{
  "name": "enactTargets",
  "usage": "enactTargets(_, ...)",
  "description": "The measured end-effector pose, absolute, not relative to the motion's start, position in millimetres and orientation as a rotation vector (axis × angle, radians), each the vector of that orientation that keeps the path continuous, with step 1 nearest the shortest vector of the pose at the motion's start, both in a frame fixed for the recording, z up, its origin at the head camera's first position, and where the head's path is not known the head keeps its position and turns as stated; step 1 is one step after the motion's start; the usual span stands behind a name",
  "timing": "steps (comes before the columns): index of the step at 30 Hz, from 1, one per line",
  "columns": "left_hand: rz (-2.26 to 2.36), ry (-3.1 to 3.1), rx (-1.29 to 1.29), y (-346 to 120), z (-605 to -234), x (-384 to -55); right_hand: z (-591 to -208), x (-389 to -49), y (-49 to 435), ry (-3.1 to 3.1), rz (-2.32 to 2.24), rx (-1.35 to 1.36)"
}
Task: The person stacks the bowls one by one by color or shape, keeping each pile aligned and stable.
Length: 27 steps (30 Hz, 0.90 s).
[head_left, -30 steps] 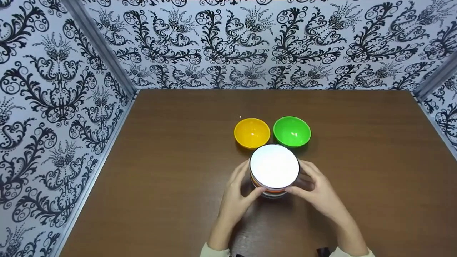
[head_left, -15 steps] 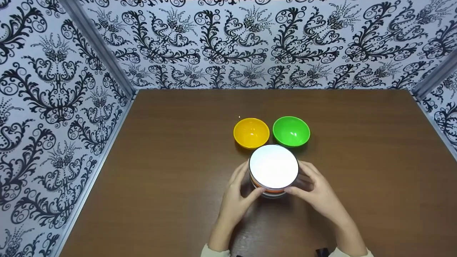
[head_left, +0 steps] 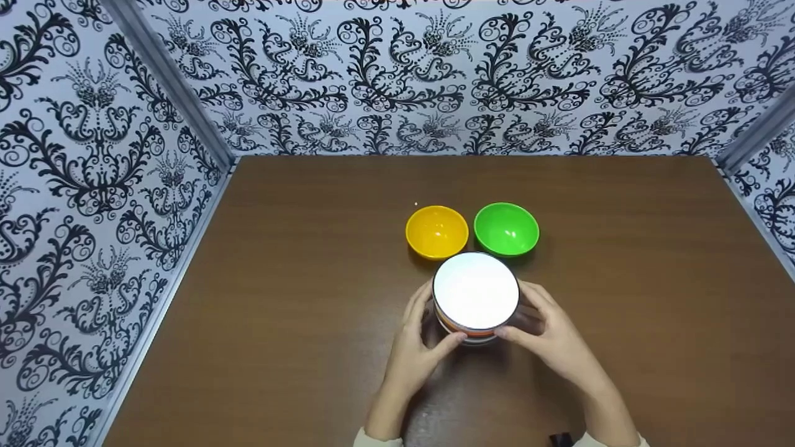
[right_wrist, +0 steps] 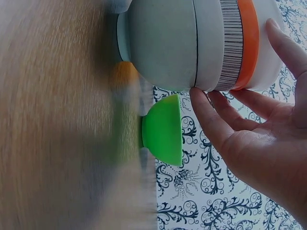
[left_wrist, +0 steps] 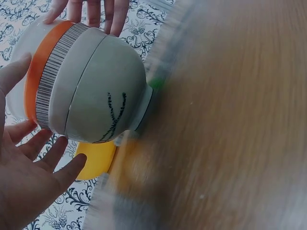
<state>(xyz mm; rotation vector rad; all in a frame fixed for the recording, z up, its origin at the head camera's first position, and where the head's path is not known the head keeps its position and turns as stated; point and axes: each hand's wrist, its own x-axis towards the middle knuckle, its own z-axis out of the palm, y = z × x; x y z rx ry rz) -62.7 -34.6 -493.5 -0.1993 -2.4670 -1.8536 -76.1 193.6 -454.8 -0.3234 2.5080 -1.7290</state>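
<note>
A stack of nested white bowls (head_left: 476, 290) stands upright on the table, its top opening glaring white in the head view. Its side shows an orange band, a striped band and a dark line in the left wrist view. My left hand (head_left: 413, 354) holds the stack's left side, thumb at the front and fingers around the side. My right hand (head_left: 559, 338) holds it the same way from the right. Just behind the stack are a yellow bowl (head_left: 436, 233) and a green bowl (head_left: 506, 229), side by side. The stack's foot is hidden from above.
The brown wooden table (head_left: 298, 279) reaches back to a patterned wall (head_left: 397, 81). Another patterned wall (head_left: 87, 205) runs along its left side. A small white speck (head_left: 416, 203) lies behind the yellow bowl.
My left thumb has slid slightly down and right at the front of the stack. The stack, my right hand and the two coloured bowls have hardly changed place.
</note>
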Motion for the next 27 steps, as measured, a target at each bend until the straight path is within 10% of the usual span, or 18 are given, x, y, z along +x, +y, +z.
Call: enactTargets(27,-1.934,-2.388,-0.15,-17,-499,-60,-453,-80,201,2.45,-1.775,-0.338)
